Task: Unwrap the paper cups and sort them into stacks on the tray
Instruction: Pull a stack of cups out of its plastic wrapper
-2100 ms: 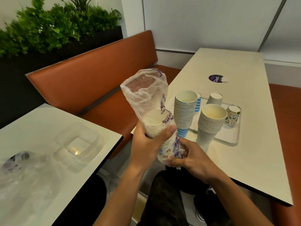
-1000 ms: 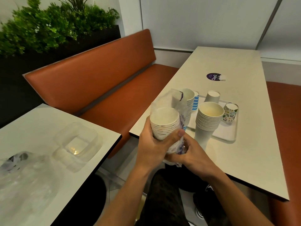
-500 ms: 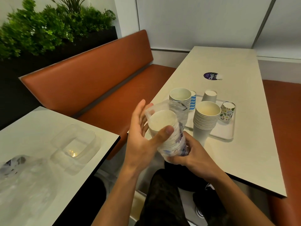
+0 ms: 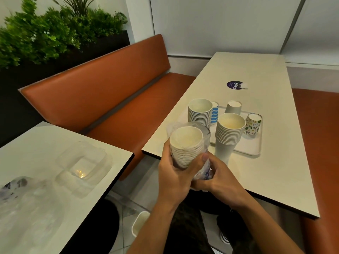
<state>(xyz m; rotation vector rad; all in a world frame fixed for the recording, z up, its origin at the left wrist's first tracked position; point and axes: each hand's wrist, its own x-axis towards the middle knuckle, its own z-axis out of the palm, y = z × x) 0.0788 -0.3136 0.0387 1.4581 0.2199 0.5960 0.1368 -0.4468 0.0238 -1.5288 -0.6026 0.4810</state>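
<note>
While left hand [image 4: 174, 173] and right hand [image 4: 220, 178] clasp the wrapped cups [image 4: 185, 143], a tray [image 4: 251, 149] sits on the beige table [image 4: 266, 171].

Blue wavy-striped cup [image 4: 214, 114], leaf-patterned cup [image 4: 253, 124], white tray [image 4: 254, 148] — orange bench [image 4: 110, 92]

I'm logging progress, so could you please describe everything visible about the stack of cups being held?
The held stack is nested paper cups, cream inside, white rolled rims, mouth tilted toward the camera. Clear plastic wrap is bunched around its lower part. The left hand grips its side; the right hand grips the wrapped base.
</note>
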